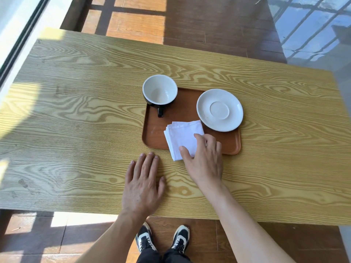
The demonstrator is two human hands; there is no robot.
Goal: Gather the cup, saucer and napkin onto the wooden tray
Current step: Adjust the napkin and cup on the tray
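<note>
The cup (160,92) and saucer (219,110) sit at the tray's (155,135) far corners. Our right hand (204,158) rests loose fingers on the napkin (182,137), which overhangs the tray's near edge and needs nudging in. Our left hand (143,185) lies flat on the counter (76,111).

Reddish-brown rectangular wooden tray (155,133) sits mid-table on light yellow wood-grain table (76,111). Black ceramic cup w/ white inside (160,91) upright at tray's far-left corner, handle pointing twd person. White round saucer (219,110) at far-right, edge overhanging tray's right rim. White folded cloth napkin (182,132) lies on tray's near part, near corner sticking over rim onto table. Right hand (206,160) rests on napkin, thumb + index fingertip touching it, fingers spread. Left hand (142,185) flat on table, palm down, just near-left of tray, not touching it. Black-and-white sneakers (144,238) on dark wood floor (218,25) below table edge.
</note>
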